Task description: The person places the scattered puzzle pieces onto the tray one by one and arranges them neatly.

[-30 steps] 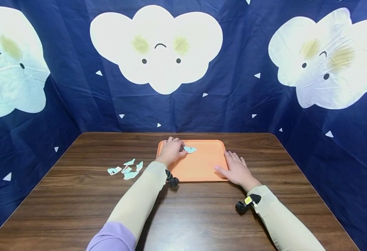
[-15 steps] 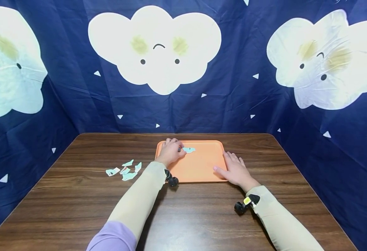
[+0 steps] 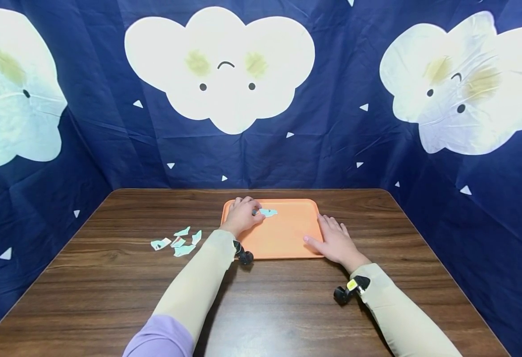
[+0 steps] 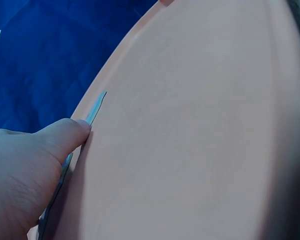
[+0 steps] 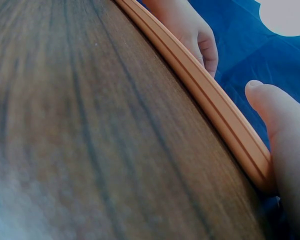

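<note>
My left hand [image 3: 244, 215] rests over the back left of an orange tray [image 3: 287, 238]. Its curled fingers and thumb pinch at a light-blue torn paper piece [image 3: 268, 212] lying near the tray's back edge. In the left wrist view, the thumb of the left hand [image 4: 35, 165] touches the thin edge of that paper piece [image 4: 96, 107], and more light-blue edge shows below the thumb. My right hand [image 3: 337, 240] lies along the tray's right rim, fingers extended outside it and thumb over the inner side. The right wrist view shows the right thumb [image 5: 285, 125] beside the rim.
Several other torn paper pieces [image 3: 184, 250], light blue with some red and white, lie left of the tray on the brown wooden table [image 3: 109, 287]. Dark blue cloth [image 3: 332, 163] with white clouds hangs around the table's back and sides.
The head view has shifted slightly. Both hands and the tray keep their places, with only tiny movement of the left fingers at the paper piece.
</note>
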The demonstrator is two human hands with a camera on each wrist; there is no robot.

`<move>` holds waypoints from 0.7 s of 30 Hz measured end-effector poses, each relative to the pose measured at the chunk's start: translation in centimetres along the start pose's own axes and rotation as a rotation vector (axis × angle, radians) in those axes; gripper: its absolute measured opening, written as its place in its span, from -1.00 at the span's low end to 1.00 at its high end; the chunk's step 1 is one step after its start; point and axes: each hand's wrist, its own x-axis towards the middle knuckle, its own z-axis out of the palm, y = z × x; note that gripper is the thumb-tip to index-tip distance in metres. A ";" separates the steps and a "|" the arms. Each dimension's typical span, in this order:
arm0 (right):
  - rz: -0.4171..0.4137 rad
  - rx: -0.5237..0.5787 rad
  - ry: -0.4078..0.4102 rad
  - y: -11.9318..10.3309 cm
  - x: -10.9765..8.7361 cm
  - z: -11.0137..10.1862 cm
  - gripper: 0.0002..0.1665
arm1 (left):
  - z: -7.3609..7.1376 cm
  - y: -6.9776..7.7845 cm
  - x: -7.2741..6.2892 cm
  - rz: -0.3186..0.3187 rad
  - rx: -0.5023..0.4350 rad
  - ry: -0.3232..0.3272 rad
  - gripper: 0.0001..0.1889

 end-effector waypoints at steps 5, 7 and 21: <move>0.000 0.004 0.002 0.0 0.0 0.0 0.21 | -0.1 0.1 -0.1 -0.007 -0.013 -0.005 -0.63; 0.002 0.006 0.002 0.0 0.0 0.0 0.21 | -0.1 0.2 -0.1 -0.009 -0.016 -0.005 -0.63; 0.010 0.003 -0.010 0.0 0.1 0.0 0.21 | -0.1 0.3 -0.1 -0.025 -0.014 -0.009 -0.62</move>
